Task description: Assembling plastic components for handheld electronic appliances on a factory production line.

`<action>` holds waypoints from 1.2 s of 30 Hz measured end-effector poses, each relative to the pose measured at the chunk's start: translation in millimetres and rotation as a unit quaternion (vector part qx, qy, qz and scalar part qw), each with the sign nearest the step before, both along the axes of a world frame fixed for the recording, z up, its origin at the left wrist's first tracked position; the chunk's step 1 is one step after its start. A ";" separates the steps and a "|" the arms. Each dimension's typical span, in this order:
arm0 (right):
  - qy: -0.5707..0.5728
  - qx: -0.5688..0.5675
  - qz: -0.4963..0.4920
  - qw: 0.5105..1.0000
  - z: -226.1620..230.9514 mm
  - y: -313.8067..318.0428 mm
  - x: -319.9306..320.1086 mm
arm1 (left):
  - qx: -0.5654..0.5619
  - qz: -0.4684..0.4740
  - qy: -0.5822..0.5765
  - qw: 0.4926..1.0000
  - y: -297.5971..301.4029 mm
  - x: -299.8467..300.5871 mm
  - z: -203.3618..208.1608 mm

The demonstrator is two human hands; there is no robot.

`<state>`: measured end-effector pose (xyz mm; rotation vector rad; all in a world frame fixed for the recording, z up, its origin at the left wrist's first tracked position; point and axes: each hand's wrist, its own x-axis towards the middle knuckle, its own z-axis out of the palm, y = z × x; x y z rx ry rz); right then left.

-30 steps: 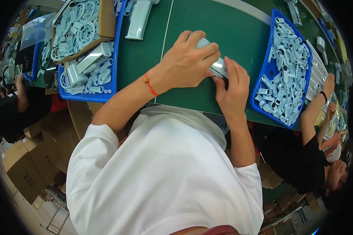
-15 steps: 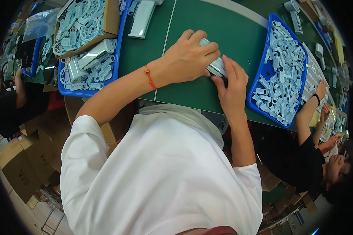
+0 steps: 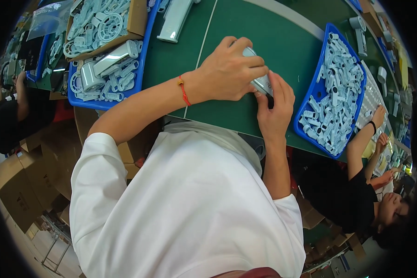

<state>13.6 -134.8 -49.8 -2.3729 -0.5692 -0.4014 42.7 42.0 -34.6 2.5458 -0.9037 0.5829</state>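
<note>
Both hands hold a long pale grey-blue plastic housing (image 3: 262, 85) with a glossy surface, tilted over the green table (image 3: 217, 104). My left hand (image 3: 231, 69), with a red cord bracelet on its wrist, wraps over the upper end from above. At the lower end my right hand (image 3: 278, 99) grips it between thumb and fingers. A dark opening shows at that end, beside the right thumb. The left fingers and palm hide much of the housing. A similar long housing (image 3: 176, 21) lies on the table beyond my left forearm.
To the left, a blue tray (image 3: 141, 69) holds small plastic parts and larger housings, with a cardboard box (image 3: 137, 18) of ring-shaped parts on it. At right stands another blue tray (image 3: 306, 99) full of small pale parts. A co-worker in black (image 3: 340, 192) works beyond it.
Both hands have stayed on the housing, the left hand shifting slightly right along it. The whole view has shifted a little.
</note>
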 end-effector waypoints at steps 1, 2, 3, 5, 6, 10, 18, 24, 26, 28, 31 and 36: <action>-0.005 0.001 0.002 1.000 1.8 -1.3 0.7 | 0.000 0.006 0.010 1.000 -0.3 -2.9 2.5; 0.019 0.007 0.001 1.000 3.6 -3.8 0.3 | 0.000 0.013 0.019 1.000 -1.2 -6.3 5.0; 0.043 0.013 0.000 0.999 6.4 -5.7 -0.3 | 0.001 0.015 0.014 1.000 -3.4 -9.4 7.2; 0.184 0.203 -0.023 0.961 15.2 0.6 -7.3 | -0.395 0.144 0.035 0.907 -12.6 -19.0 8.1; 0.323 0.380 -0.043 0.866 20.8 4.4 -13.5 | -0.528 0.138 0.240 0.803 -19.0 -29.5 3.9; 0.163 0.163 0.039 0.972 48.5 11.4 -18.5 | -0.671 -0.029 0.470 0.573 -37.2 -35.7 7.8; 0.106 -0.233 -0.125 0.959 52.6 -92.9 41.2 | -0.549 0.057 0.452 0.701 -20.9 25.3 41.0; 0.102 -0.196 -0.090 0.971 39.7 -97.2 41.9 | -0.551 0.081 0.333 0.761 -16.9 81.7 52.3; 0.096 -0.127 -0.117 0.980 43.6 -96.2 40.1 | -0.563 0.133 0.340 0.742 -13.9 116.9 47.8; 0.096 -0.052 -0.133 0.985 48.8 -96.9 41.3 | -0.524 0.194 0.335 0.759 -3.4 169.4 43.3; 0.062 -0.013 -0.104 0.993 34.0 -110.9 47.7 | -0.272 0.377 0.112 0.879 39.5 261.7 -3.2; 0.178 0.005 -0.173 0.969 45.8 -113.9 39.7 | 0.031 0.516 0.106 0.849 40.5 292.6 3.5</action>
